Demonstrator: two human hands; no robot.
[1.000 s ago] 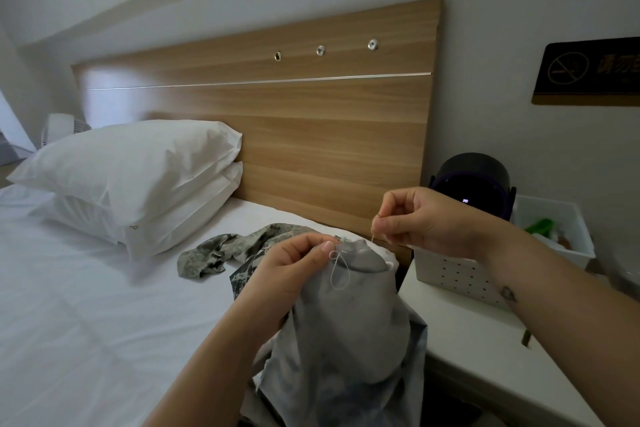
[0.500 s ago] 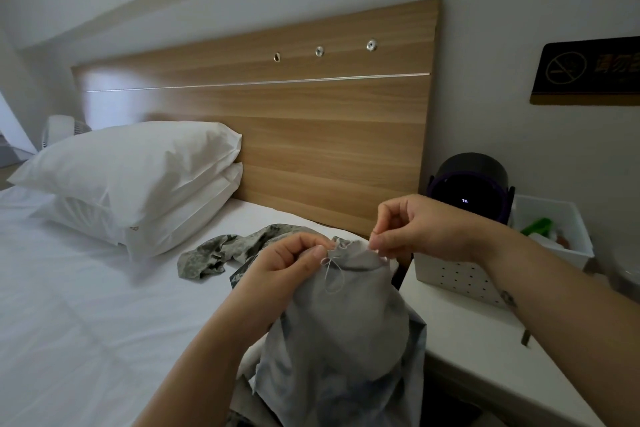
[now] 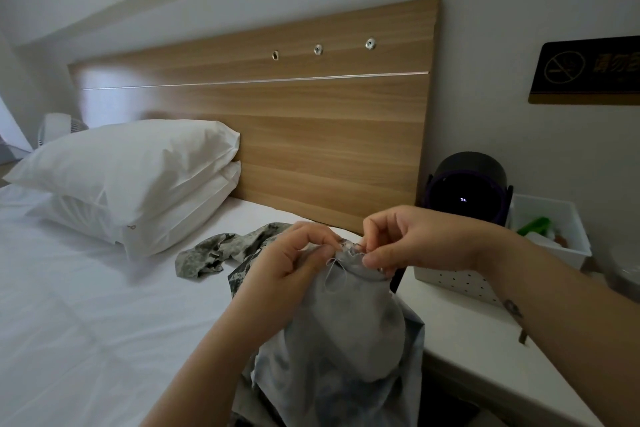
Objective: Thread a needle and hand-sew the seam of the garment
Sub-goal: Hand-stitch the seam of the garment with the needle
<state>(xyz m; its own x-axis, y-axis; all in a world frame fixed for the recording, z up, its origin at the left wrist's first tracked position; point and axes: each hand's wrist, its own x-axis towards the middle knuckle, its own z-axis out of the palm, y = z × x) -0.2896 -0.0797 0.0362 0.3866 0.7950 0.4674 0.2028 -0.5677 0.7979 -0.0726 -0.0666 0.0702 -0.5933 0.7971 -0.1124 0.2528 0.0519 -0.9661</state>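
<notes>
stitching was in hand: the left hand [image 3: 294, 263] pinched the grey camouflage fabric garment [image 3: 353, 329] at its seam; the right hand [image 3: 412, 239] pinched there too (needle indiscernible). the next move likely required drawing the pale thread [image 3: 333, 272] taut.

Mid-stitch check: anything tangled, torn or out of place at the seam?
A slack loop of thread lies on the grey garment below the seam, between the left hand and right hand; it could snag. Nothing else odd.

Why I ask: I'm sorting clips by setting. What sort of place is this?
Probably a hotel bedroom: a white-sheeted bed, stacked pillows against a wooden headboard, and a no-smoking sign.
</notes>
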